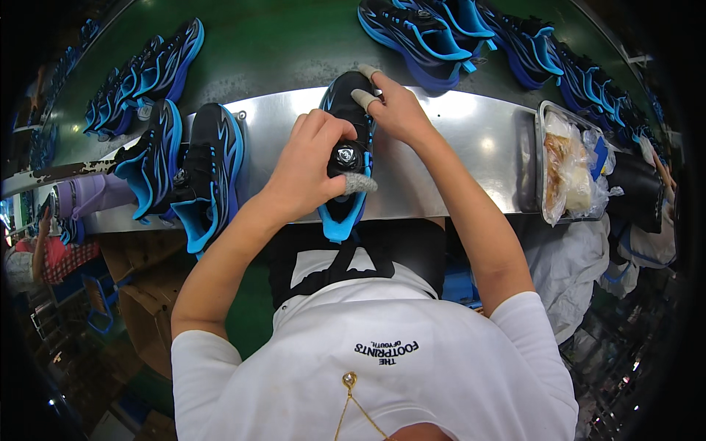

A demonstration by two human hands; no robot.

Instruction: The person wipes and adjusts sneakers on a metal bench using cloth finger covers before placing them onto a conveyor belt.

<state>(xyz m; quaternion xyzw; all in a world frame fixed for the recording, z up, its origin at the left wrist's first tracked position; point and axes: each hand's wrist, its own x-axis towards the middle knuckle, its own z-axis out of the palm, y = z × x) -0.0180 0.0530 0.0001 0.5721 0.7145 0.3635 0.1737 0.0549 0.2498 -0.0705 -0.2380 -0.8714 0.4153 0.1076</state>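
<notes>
Black-and-blue sneaker with dial closure (346, 158) lies across polished metal surface (471, 147), directly before person. Left hand (312, 158) on its middle, right hand (390, 106) on far end. Two similar black-and-blue sneakers (187, 165) left, on same surface. Metal tray of plastic-wrapped items (570, 165) right. Green conveyor belt (287, 44) behind, rows of blue sneakers (471, 33) on it.

Worn on the head, looking steeply down over the white shirt (382, 360) at the near edge. Faces away from the body, across the metal shelf (471, 140) to the green belt (279, 44) at the far side. Close in: the left hand (312, 158) and right hand (393, 110) sit near centre, on a black and blue shoe (346, 198). Wide fisheye, so straight edges bow and corners go black. Single view only, nothing shared with another.
</notes>
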